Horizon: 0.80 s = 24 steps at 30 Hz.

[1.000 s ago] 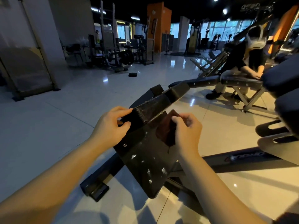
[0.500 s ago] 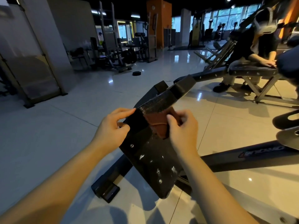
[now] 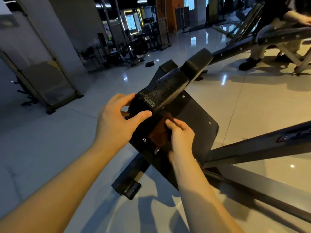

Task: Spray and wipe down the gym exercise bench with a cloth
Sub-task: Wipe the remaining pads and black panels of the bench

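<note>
L hand (image 3: 116, 118) comes in from near left on a bare forearm, wrist about straight. Its fingers hook over the near end of the black textured bench pad (image 3: 161, 93) and the thumb stretches across the pad's near face, so the hand is half closed and grips the pad end. R hand (image 3: 180, 137) comes from near right, forearm bare, wrist bent down a bit, knuckles up. Its fingers are curled tight and bunch the brown cloth (image 3: 159, 132) against the flat black plate (image 3: 195, 118). The thumb is tucked low on the near side, tip not clear. The cloth lies on that plate just below the pad end, between both hands, right part hidden under R fingers. The plate tilts, with small screws near its edges. The pad runs away toward far centre. The bench's grey frame (image 3: 252, 148) runs out to the right, and a black foot (image 3: 127, 187) rests on the glossy tile floor (image 3: 50, 140) near centre. Far right, another person (image 3: 272, 17) sits on a 2nd bench. Gym machines (image 3: 134, 44) stand far left-centre, dim.
</note>
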Each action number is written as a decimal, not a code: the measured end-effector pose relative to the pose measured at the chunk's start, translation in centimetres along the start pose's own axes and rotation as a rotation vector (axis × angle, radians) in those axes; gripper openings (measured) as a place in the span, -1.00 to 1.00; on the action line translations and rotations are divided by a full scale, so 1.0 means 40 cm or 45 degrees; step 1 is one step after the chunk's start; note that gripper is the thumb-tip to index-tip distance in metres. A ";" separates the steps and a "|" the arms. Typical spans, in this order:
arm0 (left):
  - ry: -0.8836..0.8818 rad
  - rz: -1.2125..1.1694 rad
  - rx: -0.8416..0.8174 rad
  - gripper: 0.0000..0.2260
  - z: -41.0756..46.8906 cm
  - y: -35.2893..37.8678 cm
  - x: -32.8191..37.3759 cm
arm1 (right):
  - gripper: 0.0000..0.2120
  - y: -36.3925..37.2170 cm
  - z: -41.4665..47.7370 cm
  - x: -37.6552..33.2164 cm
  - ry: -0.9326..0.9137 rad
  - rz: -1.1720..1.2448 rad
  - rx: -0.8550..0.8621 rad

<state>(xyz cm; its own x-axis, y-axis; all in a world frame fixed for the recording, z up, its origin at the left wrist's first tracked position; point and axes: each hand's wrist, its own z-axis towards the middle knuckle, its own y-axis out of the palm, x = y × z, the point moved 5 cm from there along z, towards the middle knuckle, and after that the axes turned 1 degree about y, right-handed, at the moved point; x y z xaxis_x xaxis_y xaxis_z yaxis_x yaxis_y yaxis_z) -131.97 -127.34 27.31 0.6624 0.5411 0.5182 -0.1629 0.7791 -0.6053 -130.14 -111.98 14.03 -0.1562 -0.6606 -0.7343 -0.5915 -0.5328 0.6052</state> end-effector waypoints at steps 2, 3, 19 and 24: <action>0.017 -0.012 0.014 -0.47 -0.004 0.002 0.005 | -0.89 0.018 0.024 -0.014 -0.083 0.106 0.014; 0.017 -0.016 0.021 -0.48 -0.006 0.003 0.005 | -0.88 0.022 0.036 -0.027 -0.136 0.139 0.028; -0.013 -0.043 0.027 -0.48 -0.004 0.007 0.015 | -0.85 0.035 0.086 -0.120 -0.632 -0.177 0.121; -0.028 -0.058 0.044 -0.48 -0.011 0.009 0.016 | -0.84 0.055 0.063 0.010 -0.243 -0.085 0.018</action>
<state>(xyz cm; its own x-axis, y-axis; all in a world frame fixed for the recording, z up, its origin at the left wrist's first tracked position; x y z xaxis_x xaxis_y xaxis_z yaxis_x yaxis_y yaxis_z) -131.28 -126.85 27.18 0.6535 0.5112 0.5582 -0.1584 0.8135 -0.5596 -133.51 -112.09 14.30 -0.2623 -0.5111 -0.8185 -0.6163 -0.5640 0.5497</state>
